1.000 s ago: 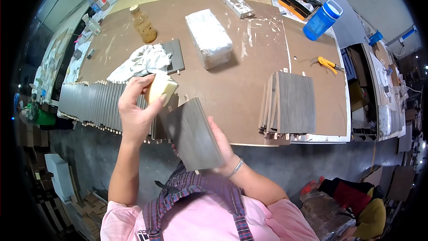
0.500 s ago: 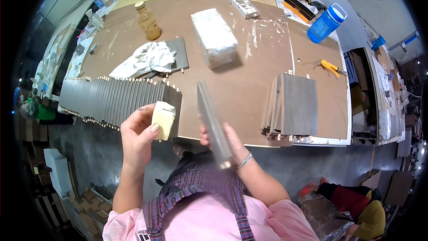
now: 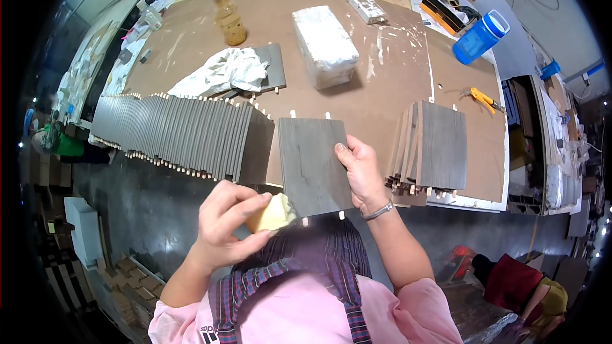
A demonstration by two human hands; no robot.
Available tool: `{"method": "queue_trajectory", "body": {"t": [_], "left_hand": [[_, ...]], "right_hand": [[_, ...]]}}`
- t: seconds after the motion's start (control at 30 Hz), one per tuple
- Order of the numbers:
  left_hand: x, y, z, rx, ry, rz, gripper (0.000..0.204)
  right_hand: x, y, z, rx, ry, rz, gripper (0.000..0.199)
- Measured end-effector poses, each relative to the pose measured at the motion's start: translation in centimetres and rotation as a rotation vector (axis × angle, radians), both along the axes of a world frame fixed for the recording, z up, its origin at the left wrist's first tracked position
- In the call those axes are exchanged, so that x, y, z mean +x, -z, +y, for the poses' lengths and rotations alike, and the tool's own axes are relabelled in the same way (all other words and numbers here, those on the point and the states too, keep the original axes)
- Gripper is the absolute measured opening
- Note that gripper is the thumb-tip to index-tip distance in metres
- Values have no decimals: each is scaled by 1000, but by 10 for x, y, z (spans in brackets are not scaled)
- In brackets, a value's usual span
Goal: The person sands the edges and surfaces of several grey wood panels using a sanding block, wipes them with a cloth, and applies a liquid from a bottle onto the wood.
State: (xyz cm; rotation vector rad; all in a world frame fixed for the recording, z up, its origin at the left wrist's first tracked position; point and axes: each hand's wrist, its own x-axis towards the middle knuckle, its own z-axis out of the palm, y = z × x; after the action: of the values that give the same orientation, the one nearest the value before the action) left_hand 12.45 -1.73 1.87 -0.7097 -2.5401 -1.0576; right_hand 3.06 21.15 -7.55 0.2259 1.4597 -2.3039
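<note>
My right hand (image 3: 363, 169) grips the right edge of a grey wood-grain panel (image 3: 313, 165), thumb on its face. Light wooden dowels stick out of the panel's top and bottom ends. In my left hand (image 3: 229, 223) is a yellow sponge-like pad (image 3: 271, 215), pinched between thumb and fingers against the panel's lower left corner. Just left of the panel, a long row of similar dowelled panels (image 3: 185, 134) stands on edge. To the right of my right hand, a smaller group of these panels (image 3: 443, 146) leans together on the table.
Farther back on the brown table (image 3: 395, 83) are a white wrapped block (image 3: 325, 44), a white cloth (image 3: 223, 73) on a panel, and a glass jar (image 3: 229, 19). A yellow air gun (image 3: 484, 100) and blue bottle (image 3: 479, 38) sit right. Another person (image 3: 519, 293) is at lower right.
The panel has turned from edge-on to show its broad face. My left hand has brought the yellow pad down and right to the panel's lower corner. The view has shifted slightly.
</note>
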Motion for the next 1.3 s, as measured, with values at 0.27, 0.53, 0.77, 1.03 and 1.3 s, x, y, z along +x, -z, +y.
{"method": "queue_trajectory", "body": {"t": [0.27,0.53,0.77,1.03,1.3], "left_hand": [[-14,0,-9,-51,-107,70,46],[-16,4,-7,-50,-34,25,46],[-17,0,-5,-47,43,-2,44],[-75,11,-37,-6,-246,36,41],[-51,27,-47,763,-335,-436,47]], "right_hand": [[1,-4,-4,4,-66,15,25],[-3,-5,-3,47,-104,9,24],[-2,-10,-2,56,-128,31,25],[10,-22,1,72,-190,63,26],[17,-5,4,-21,49,41,29]]}}
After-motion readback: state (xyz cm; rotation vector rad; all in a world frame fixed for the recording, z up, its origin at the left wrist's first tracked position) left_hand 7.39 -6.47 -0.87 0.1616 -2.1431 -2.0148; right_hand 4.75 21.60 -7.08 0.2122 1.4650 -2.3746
